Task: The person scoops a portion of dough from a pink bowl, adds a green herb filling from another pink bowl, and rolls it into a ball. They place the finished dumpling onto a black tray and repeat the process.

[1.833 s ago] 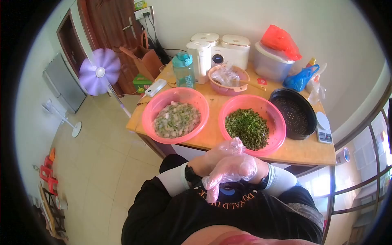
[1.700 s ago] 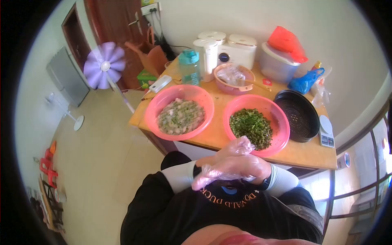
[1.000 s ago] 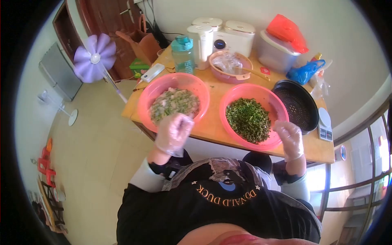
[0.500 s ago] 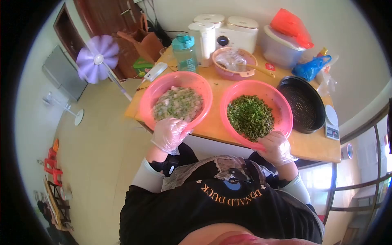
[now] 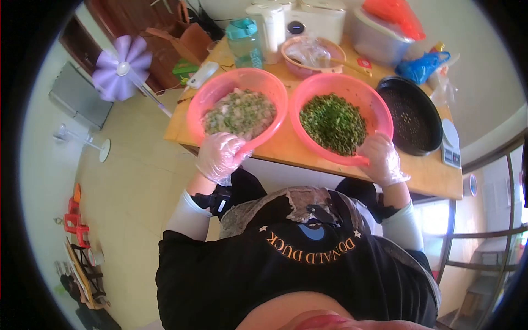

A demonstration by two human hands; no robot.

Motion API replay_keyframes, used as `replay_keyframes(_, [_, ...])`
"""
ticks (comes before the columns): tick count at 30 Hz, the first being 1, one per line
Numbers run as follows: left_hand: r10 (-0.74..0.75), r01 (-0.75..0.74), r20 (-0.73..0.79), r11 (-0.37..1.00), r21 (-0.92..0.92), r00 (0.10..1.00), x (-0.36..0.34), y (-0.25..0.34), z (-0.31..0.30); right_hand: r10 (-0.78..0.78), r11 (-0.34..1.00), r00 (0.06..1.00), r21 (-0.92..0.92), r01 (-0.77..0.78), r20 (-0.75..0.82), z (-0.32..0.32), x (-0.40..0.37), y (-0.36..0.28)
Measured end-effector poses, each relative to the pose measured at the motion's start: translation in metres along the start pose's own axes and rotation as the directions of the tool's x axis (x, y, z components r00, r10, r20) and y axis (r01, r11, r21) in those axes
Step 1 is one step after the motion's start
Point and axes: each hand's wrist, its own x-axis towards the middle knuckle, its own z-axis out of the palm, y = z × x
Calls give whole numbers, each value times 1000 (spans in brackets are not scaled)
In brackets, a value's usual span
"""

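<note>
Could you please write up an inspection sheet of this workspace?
Surface: wooden table, both bowls near its front edge.
Job's things: left bowl with a pale and green mix; right bowl with chopped greens.
Clutter: bottle, blue bag, black perforated pan, scale.
Hands: both gloved; left hand on the left bowl's rim, right hand on the right bowl's.
Cables: dark cable near the wall, behind the table.
Surroundings: purple fan left of the table; other people, nothing seen.

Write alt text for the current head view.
The gloved left hand grips a pink bowl of pale, green-flecked food, the gloved right hand a second pink bowl of chopped greens. A black perforated pan and a scale sit farther right on the table.
</note>
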Motion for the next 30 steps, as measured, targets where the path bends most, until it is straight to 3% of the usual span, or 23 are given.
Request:
replay_keyframes(2, [7, -6, 17, 999, -42, 1000, 2, 5, 2, 24, 1000, 1000, 8, -24, 3, -1, 0, -1])
replay_keyframes(10, [-125, 127, -29, 988, 92, 992, 9, 41, 15, 63, 997, 998, -38, -62, 29, 4, -2, -11])
replay_keyframes(11, [-176, 170, 69, 982, 77, 982, 12, 42, 11, 32, 999, 993, 4, -31, -117, -2, -1, -15])
replay_keyframes(13, [-209, 208, 22, 977, 43, 978, 19, 40, 2, 44, 997, 942, 78, -20, -334, -1, -17, -4])
replay_keyframes(14, [-241, 241, -10, 971, -12, 971, 21, 38, -3, 173, 984, 893, 117, -135, -416, 5, -29, 1])
replay_keyframes(15, [-294, 300, 93, 953, -52, 951, 26, 30, -16, 274, 959, 829, 207, -195, -488, 9, -38, 5])
replay_keyframes(16, [-300, 305, 92, 951, -43, 950, 31, 23, -24, 377, 922, 751, 300, -246, -542, 12, -47, 10])
replay_keyframes(18, [-410, 431, 172, 896, -110, 896, 44, 4, -34, 407, 913, 712, 276, -300, -573, 30, -72, 28])
replay_keyframes(19, [-434, 477, 311, 876, -75, 845, 51, -13, -37, 436, 898, 667, 248, -362, -604, 40, -82, 36])
replay_keyframes(20, [-435, 477, 310, 876, -72, 845, 62, -23, -37, 435, 899, 667, 251, -359, -605, 52, -90, 43])
replay_keyframes(22, [-248, 223, 522, 968, 113, 816, 85, -42, -35, 536, 842, 632, 308, -442, -559, 70, -102, 51])
replay_keyframes(23, [-186, 185, 619, 981, 66, 763, 93, -57, -23, 527, 848, 599, 322, -421, -603, 71, -98, 51])
replay_keyframes(24, [-189, 184, 618, 980, 72, 763, 100, -66, -7, 527, 848, 598, 327, -417, -605, 71, -94, 51])
replay_keyframes(26, [-1, -14, 770, 1000, 12, 638, 113, -72, 22, 592, 806, 575, 390, -446, -565, 67, -86, 48])
replay_keyframes(27, [-3, -17, 769, 1000, 17, 640, 118, -68, 33, 590, 807, 574, 392, -441, -569, 68, -87, 51])
replay_keyframes(29, [-50, -23, 898, 998, 66, 438, 129, -59, 48, 598, 801, 574, 386, -458, -559, 69, -92, 55])
replay_keyframes(30, [-49, -35, 895, 997, 72, 443, 128, -60, 54, 595, 803, 566, 387, -454, -570, 67, -93, 54])
